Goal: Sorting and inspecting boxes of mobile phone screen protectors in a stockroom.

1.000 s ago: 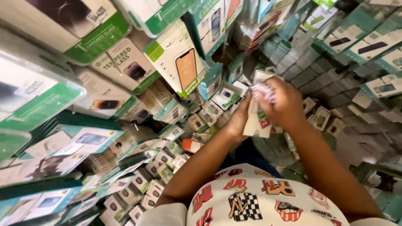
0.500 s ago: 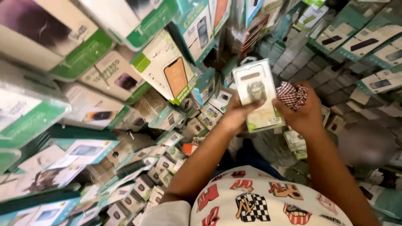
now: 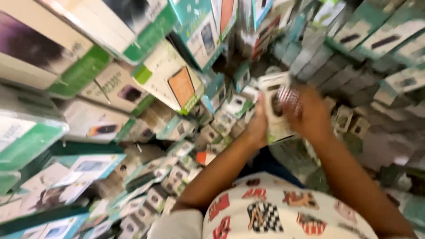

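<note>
Head camera, blurred by motion: the left hand (image 3: 258,126) grips a flat white rectangular package with a clear window (image 3: 276,106) at about one o'clock of centre. The right hand (image 3: 310,115) is closed on a red-and-white checked cloth (image 3: 288,97), pressing it against the package's face. Walls of boxed screen protectors in green-and-white cartons (image 3: 146,66) rise from nine to three o'clock.

Blurred head view, steeply down, probably close above hands (image 3: 287,117).

Left hand (image 3: 258,126) grips a white packet (image 3: 275,106) — right hand (image 3: 310,113) presses a checked cloth (image 3: 288,96) on it.
</note>
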